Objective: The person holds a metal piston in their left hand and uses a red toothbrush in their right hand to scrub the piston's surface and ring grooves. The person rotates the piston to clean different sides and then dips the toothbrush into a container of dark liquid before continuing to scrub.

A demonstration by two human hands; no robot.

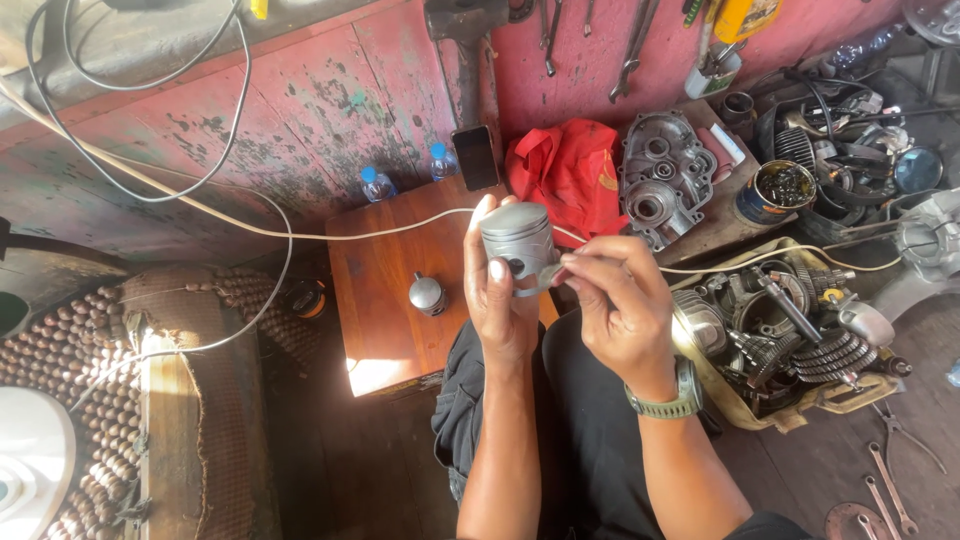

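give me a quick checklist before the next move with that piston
1. Left hand grips the piston firmly: ok.
2. Right hand pinches a thin ring at the piston's skirt: ok.
3. Ring seated in its groove: cannot tell.
4. White cable clear of the work: not ok, it runs right behind the piston.
5. Second piston stable on the wooden stool: ok.

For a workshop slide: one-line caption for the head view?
Left hand holds a grey piston while right hand works at its side.
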